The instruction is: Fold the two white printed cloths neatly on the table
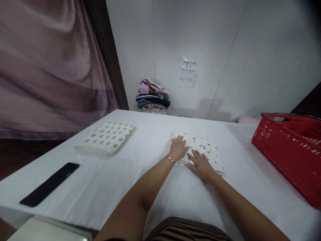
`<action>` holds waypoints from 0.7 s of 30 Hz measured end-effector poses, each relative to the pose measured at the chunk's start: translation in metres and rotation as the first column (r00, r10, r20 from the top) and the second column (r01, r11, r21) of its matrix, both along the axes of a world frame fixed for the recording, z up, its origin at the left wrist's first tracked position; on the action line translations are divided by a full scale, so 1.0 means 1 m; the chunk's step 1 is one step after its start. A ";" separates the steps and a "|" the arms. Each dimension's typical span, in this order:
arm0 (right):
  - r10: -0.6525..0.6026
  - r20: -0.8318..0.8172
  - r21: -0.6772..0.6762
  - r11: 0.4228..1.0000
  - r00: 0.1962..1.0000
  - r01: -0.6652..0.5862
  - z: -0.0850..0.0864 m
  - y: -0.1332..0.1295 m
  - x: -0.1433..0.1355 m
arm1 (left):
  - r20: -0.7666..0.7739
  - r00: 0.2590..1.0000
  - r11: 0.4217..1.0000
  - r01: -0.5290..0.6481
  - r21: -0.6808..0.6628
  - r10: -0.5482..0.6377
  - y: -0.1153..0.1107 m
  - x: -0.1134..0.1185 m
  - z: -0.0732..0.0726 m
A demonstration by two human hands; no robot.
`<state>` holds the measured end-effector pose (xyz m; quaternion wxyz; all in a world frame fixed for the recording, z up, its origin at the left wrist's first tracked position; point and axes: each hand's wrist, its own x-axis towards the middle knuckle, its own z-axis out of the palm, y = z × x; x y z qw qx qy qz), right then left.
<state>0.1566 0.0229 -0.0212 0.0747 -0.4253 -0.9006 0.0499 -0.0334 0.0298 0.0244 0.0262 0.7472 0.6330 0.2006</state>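
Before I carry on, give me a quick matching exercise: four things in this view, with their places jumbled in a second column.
Things:
1. Left hand
2. Red plastic basket
3. Flat black strip
4. Stack of folded fabrics

Places:
A. Near left part of the table
B. Beyond the table's far edge
C. On the folded white printed cloth
D. Right side of the table

Pairs: 1-C, 2-D, 3-A, 4-B

The lower paper (187,83) on the wall (213,50) read "45-50" in dark handwriting; the upper paper (188,68), just above it, bore two lines of handwritten characters, the first longer than the second, too small and blurred to read with certainty
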 end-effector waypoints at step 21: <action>-0.466 0.050 -0.131 0.874 0.883 0.468 0.003 0.078 0.044 | 0.009 0.988 0.950 -0.146 -0.275 0.155 0.012 -0.013 -0.030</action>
